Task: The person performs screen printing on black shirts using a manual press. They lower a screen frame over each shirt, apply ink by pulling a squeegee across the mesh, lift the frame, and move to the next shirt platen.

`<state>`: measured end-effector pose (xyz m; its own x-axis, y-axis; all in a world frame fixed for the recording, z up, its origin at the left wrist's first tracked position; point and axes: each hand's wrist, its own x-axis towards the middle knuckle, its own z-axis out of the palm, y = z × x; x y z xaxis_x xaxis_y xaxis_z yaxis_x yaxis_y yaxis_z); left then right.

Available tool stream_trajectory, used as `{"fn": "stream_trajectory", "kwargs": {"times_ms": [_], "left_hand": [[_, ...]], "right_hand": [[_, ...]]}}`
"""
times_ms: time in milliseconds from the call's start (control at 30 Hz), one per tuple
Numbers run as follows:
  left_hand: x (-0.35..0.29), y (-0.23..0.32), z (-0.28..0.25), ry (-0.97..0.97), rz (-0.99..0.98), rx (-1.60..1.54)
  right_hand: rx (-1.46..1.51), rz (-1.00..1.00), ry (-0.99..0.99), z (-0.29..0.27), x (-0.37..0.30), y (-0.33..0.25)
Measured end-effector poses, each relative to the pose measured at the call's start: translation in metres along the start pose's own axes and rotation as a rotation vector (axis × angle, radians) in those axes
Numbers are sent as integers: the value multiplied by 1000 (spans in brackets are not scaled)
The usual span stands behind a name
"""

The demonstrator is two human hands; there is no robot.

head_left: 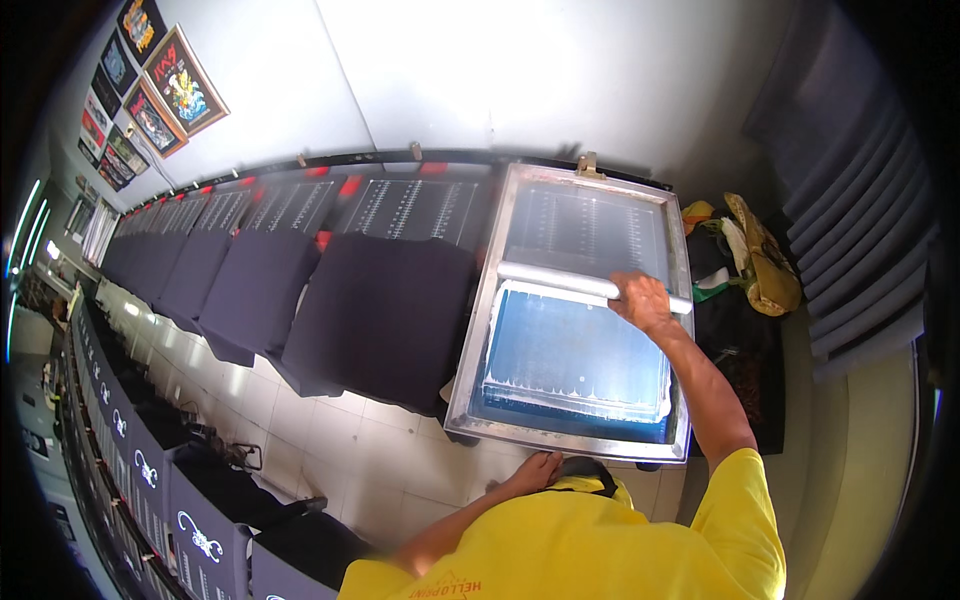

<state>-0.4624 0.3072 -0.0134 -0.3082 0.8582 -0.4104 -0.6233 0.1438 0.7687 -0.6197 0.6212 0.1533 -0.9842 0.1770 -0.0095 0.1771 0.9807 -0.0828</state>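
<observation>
A silver-framed printing screen (470,395) with a blue stencil area lies over the right end of a long row of printing boards. Across its middle runs a squeegee (555,279) with a long pale bar handle. My right hand (642,300) is closed around the squeegee toward its right end, its forearm reaching over the screen's right side. My left hand (533,472) is low, beside the near edge of the screen frame and close to my yellow shirt. Its fingers are bunched and partly hidden, so its hold is unclear. A metal clamp (590,166) sits at the screen's far edge.
Dark shirts (385,310) drape over the boards stretching left, with white-marked board tops (415,208) behind them. Another row of dark printed shirts (205,535) stands at lower left. A pile of cloth and bags (765,265) and a grey curtain (850,200) are at right.
</observation>
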Motion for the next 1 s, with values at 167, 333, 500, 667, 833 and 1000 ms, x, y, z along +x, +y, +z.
{"fn": "stream_trajectory", "kwargs": {"times_ms": [167, 333, 500, 667, 833, 1000], "left_hand": [[-4, 11, -2, 43, -84, 63], [-3, 17, -10, 23, -89, 118], [-6, 30, -5, 34, -64, 93], [1, 16, -3, 65, -42, 53], [7, 7, -9, 45, -23, 58], [8, -1, -8, 78, 26, 102]], "right_hand": [[-20, -4, 0, 21, 15, 10], [-35, -38, -61, 22, 26, 6], [-34, -45, -146, 13, 26, 1], [-3, -101, -180, 10, 11, 4], [14, -180, -237, 2, -9, -4], [0, -257, -232, -2, -47, -13]]}}
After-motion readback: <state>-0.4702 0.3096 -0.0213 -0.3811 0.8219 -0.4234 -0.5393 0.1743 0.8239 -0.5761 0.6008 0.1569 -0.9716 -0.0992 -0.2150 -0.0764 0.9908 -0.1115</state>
